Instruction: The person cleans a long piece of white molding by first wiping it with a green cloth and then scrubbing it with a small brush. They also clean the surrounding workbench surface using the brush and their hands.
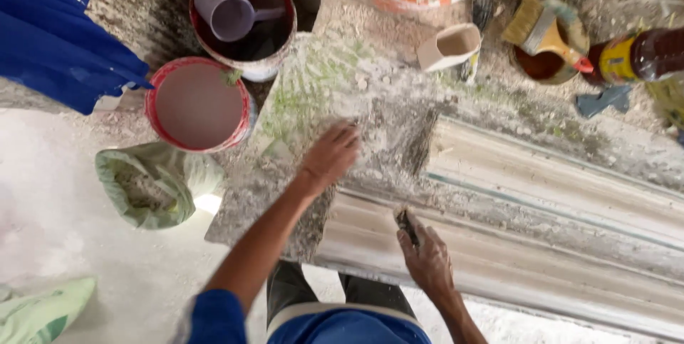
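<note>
Resting left hand (330, 156) on dusty slab (370, 112), fingers loosely together; right hand (427, 260) fingers pinching small dark tool (407, 226)

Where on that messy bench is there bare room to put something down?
Bare room: the slab between the left hand and the cup, and the moulding right of the right hand. Crowded: the buckets at left, and the brush and bottle at top right.

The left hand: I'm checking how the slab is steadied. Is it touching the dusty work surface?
Touching. The head view shows the left hand laid palm-down, fingers spread, flat on the dusty work surface, with no gap visible beneath it.
</note>
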